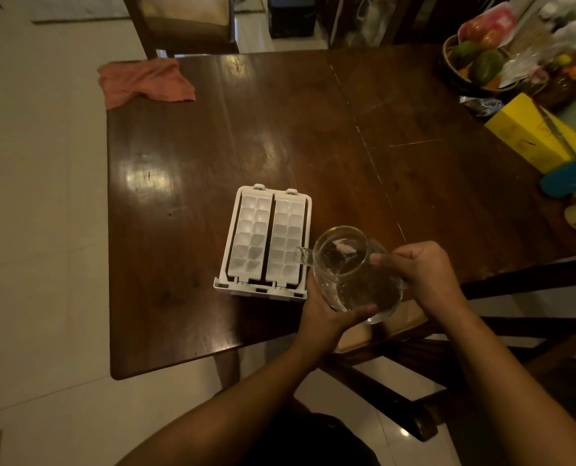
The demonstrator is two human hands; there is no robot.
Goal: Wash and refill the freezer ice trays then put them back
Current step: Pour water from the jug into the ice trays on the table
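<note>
Two white plastic ice trays [265, 238] sat side by side in a white plastic frame [227, 242] near the front edge of the dark polished wooden table [313, 129]. And there was the clear glass jug [354, 274], water inside, tilted with its spout over the right-hand tray! The left hand [327, 314] cupped the jug from beneath, fingers wrapped on the glass; the right hand [421, 274] clenched around its far side, where the handle was hidden. A crumpled salmon-pink cloth [143, 82] lay on the far left corner, a yellow cardboard box [535, 136] and a fruit basket [475, 62] well off right.
</note>
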